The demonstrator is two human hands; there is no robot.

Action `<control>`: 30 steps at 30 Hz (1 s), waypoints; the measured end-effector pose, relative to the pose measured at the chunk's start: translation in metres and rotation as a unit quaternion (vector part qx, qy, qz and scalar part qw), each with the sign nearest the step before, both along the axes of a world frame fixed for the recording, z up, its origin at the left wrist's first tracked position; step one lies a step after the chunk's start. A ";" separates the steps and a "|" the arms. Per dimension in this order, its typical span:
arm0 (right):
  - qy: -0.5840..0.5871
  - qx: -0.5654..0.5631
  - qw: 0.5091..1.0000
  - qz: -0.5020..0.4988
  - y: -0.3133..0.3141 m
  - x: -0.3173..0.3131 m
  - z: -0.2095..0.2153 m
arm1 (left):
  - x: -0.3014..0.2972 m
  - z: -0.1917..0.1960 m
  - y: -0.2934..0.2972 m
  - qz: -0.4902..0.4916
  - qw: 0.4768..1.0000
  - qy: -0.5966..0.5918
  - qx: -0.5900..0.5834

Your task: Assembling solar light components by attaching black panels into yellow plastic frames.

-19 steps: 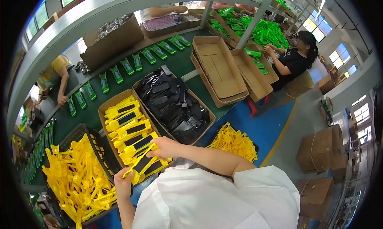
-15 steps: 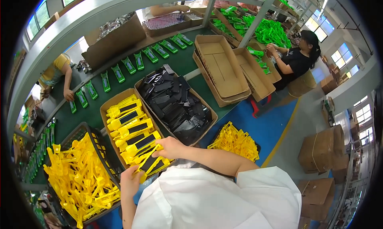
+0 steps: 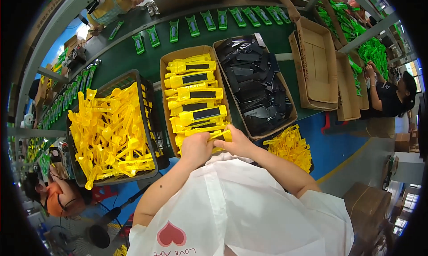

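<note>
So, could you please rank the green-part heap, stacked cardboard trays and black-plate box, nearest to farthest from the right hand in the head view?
1. Black-plate box, just ahead of the right hand
2. Stacked cardboard trays, farther right
3. Green-part heap, far right

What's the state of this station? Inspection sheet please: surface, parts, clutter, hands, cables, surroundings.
Surface: green bench, row of green parts along its far side.
Parts: strip-faced yellow parts in a cardboard box; black flat pieces in the box to its right; loose yellow pieces in a black crate to its left.
Clutter: open cardboard trays at right.
Hands: right hand grips a yellow part at the box's near end; left hand close against it, fingertips hidden.
Cables: nothing seen on the bench; lower left unclear.
Surroundings: co-worker and brown cartons at right.
</note>
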State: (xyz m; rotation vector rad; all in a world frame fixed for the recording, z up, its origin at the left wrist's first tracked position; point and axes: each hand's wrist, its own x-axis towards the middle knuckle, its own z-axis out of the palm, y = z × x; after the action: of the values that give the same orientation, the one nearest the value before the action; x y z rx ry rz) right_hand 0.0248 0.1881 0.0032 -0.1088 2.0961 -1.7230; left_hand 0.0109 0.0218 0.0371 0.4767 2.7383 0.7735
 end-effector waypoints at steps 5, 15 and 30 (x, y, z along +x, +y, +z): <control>-0.202 -0.245 0.944 -0.087 0.001 -0.022 0.004 | -0.088 -0.010 -0.003 -0.115 0.977 0.163 -0.076; 0.210 0.446 0.831 -0.258 0.141 -0.099 -0.015 | -0.092 -0.035 -0.011 -0.145 0.953 0.074 -0.257; 0.252 0.651 0.707 -0.109 0.158 -0.144 -0.038 | -0.085 -0.041 -0.065 0.128 0.936 0.324 0.043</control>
State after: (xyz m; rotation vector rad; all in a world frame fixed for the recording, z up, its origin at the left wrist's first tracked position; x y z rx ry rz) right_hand -0.1189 0.3456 -0.0349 0.1208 3.3024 0.1313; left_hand -0.0746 -0.0437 -0.0041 0.4590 3.4443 0.9339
